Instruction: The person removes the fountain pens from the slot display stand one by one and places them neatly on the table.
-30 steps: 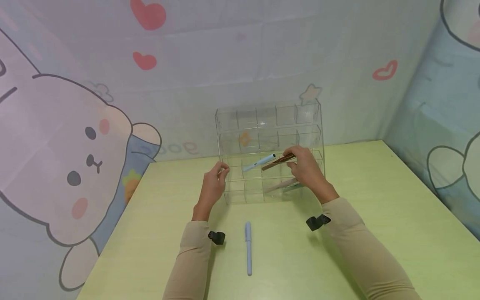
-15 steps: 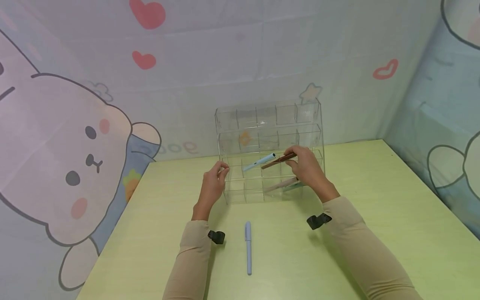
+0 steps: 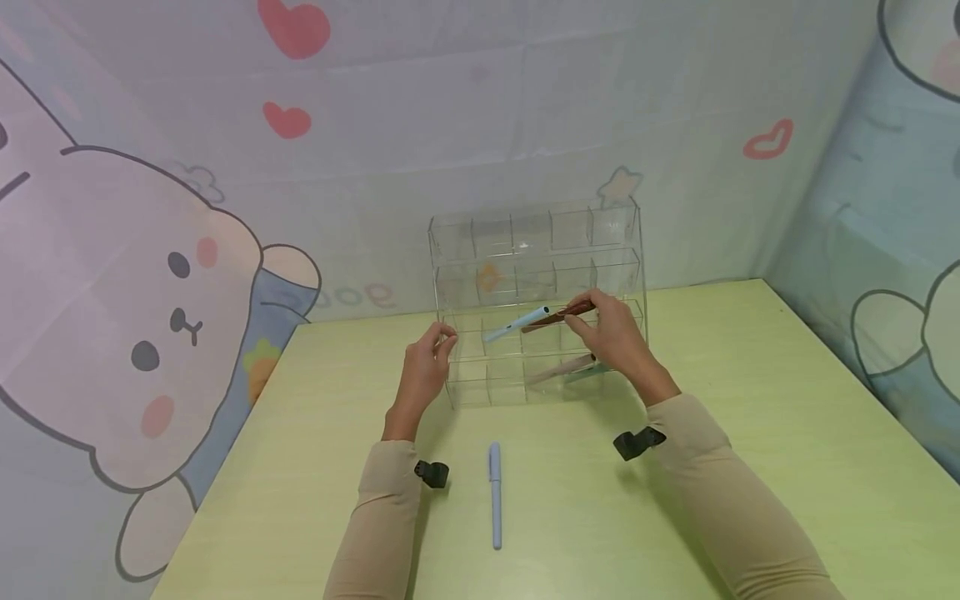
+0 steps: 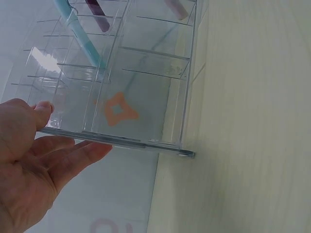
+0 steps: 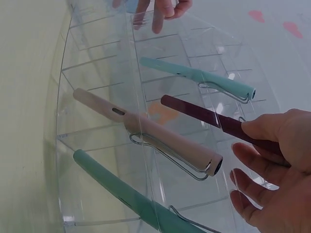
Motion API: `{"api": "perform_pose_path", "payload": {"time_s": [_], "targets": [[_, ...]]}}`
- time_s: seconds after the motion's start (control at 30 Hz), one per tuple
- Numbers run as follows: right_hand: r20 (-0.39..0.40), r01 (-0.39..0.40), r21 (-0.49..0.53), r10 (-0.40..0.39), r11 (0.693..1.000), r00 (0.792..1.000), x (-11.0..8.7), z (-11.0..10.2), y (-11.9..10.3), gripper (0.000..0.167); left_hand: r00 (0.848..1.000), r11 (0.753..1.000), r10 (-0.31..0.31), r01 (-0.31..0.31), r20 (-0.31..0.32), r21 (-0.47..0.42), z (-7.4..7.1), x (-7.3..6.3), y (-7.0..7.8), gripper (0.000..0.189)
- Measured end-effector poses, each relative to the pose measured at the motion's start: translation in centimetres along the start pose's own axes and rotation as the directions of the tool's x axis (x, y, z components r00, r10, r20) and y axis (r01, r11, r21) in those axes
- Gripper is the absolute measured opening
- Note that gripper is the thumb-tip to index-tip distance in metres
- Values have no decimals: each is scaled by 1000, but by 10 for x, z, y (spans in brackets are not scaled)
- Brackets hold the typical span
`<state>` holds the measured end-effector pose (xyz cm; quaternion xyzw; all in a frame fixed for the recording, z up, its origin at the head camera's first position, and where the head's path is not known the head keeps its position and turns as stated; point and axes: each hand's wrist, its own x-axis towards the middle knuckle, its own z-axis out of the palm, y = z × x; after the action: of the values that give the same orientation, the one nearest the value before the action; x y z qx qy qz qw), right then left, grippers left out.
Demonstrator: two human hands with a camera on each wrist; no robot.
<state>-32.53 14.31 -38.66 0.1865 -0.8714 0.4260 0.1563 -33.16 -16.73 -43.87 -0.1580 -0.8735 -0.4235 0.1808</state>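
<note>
A clear tiered rack (image 3: 536, 260) stands on the table near the wall. My left hand (image 3: 426, 367) grips the rack's left side panel, thumb on the inner face and fingers outside in the left wrist view. My right hand (image 5: 282, 165) pinches a dark red pen (image 5: 204, 116) between thumb and fingers. That pen lies slanted in the rack's second tier from the bottom, right of a light blue pen (image 3: 517, 324) with a wire clip. In the bottom tier lean a pale pink pen (image 5: 150, 131) and a green pen (image 5: 116, 187), below my right hand.
A lavender capped pen (image 3: 496, 500) lies on the table (image 3: 300, 467) in front of the rack, between my forearms. Behind the rack hangs a printed cloth (image 3: 465, 108) with hearts and cartoon figures. A black wrist camera (image 3: 637, 442) sticks out from the right sleeve.
The dark red pen's far end has risen slightly and moved a little left, with small shifts of my right thumb and fingers. My left hand stays in place on the rack.
</note>
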Motion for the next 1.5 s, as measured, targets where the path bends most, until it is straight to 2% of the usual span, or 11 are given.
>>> {"api": "perform_pose_path", "payload": {"time_s": [0.23,0.5,0.67,0.8,0.97,1.07,1.33,1.5], "targets": [[-23,-21,102,24,995,999,-2,3,-1,20,1000,1000,-13,13,1,4,0,-1,-1,16],[-56,-37,127,44,991,997,-2,3,0,18,1000,1000,-1,1,-1,2,1,-1,0,16],[-129,-14,192,39,981,991,-4,1,1,20,1000,1000,-5,5,-3,-1,1,-1,0,15],[-223,29,248,28,968,974,-7,1,1,21,1000,1000,-17,17,-2,10,2,-1,-1,14],[-344,134,359,-3,924,939,-8,-1,-3,32,1000,1000,-19,19,-6,8,1,-1,0,13],[-399,184,385,-17,904,917,-9,-4,-6,39,1000,1000,-12,12,-1,7,2,0,1,14],[-477,214,422,15,881,879,-15,-5,-9,50,1000,1000,-22,21,9,21,2,2,0,14],[-490,263,442,-15,857,871,-16,-4,-12,49,1000,999,-23,23,-4,30,1,1,0,15]]}}
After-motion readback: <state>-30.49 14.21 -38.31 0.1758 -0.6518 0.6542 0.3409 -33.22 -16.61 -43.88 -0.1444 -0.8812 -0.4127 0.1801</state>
